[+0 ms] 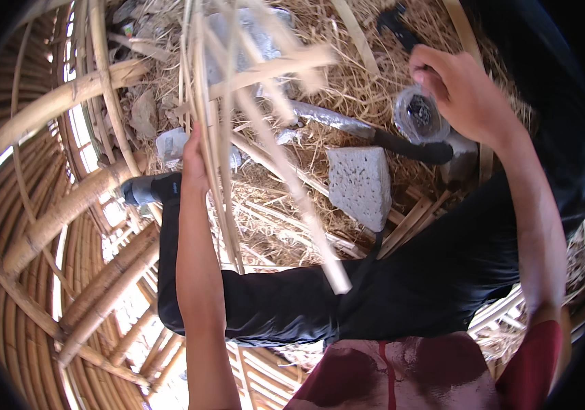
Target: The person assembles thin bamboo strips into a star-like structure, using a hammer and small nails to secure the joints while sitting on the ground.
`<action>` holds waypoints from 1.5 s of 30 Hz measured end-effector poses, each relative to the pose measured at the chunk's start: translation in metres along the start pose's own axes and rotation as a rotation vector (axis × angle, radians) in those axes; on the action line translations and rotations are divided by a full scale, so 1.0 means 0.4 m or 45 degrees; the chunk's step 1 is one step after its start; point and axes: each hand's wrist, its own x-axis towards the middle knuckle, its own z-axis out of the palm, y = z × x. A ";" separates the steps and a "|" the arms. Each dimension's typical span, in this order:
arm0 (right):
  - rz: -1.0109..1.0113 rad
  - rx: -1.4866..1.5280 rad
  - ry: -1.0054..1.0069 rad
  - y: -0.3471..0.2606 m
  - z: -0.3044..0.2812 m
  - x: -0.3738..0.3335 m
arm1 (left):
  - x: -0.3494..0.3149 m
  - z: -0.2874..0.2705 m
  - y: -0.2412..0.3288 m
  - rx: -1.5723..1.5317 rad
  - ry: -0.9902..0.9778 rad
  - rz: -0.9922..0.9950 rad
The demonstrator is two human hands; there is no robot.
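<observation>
Over the straw, right hand [460, 89]: fingers pinched on a small clear plastic bag [420, 116]
Bag contents: dark bits, too small to identify
Left hand [195, 164]: closed around a bundle of thin bamboo strips [214, 123]
Beside the bag: knife [368, 130], grey stone block [361, 184]

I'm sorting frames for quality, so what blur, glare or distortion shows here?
Head view: the bamboo strips by the left hand are smeared by motion blur; daylight blows out between the woven canes on the left; fisheye bends them toward the dark rim; the right hand and grey stone stay sharp.
</observation>
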 end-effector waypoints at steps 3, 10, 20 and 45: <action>-0.029 0.051 0.123 0.031 -0.001 0.000 | 0.021 0.076 -0.018 0.142 0.032 0.003; 0.596 0.642 0.057 -0.056 -0.011 0.031 | 0.032 0.118 -0.008 0.389 0.168 0.069; -0.082 0.093 -0.212 -0.251 0.189 0.290 | 0.064 0.128 -0.107 0.473 0.285 0.040; -0.396 -0.052 -0.159 -0.287 0.449 0.489 | 0.040 0.106 -0.093 0.171 0.054 -0.078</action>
